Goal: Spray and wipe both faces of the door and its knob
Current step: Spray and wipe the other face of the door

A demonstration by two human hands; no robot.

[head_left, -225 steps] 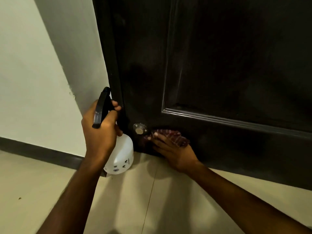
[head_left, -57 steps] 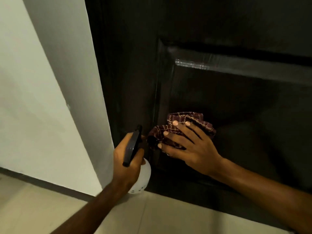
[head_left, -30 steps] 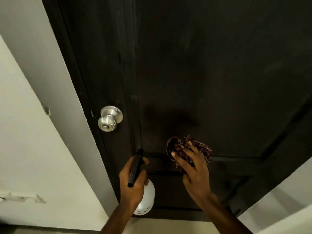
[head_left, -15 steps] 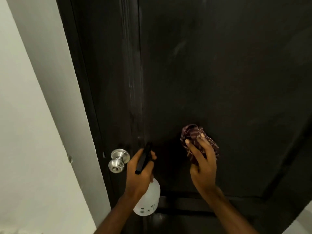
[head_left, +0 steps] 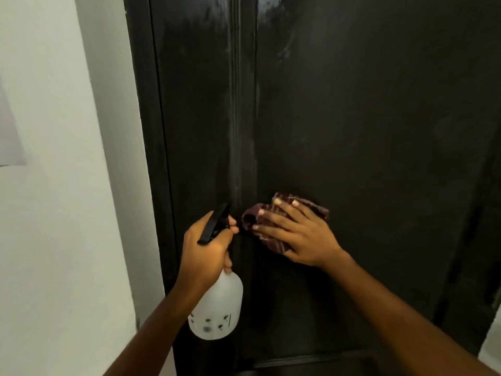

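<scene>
A tall dark door fills most of the view, with pale streaks near its top. My left hand grips the neck of a white spray bottle with a black trigger head, held just in front of the door's left stile. My right hand presses a crumpled maroon checked cloth flat against the door's panel, fingers spread over it, beside the raised moulding. The knob is hidden, out of view behind my left hand or arm.
A white wall runs down the left side, meeting the dark door frame. A strip of pale wall shows at the lower right edge.
The view has risen up the door and the knob has dropped out of sight. My right hand with the cloth has shifted left toward the moulding. The bottle stays in my left hand.
</scene>
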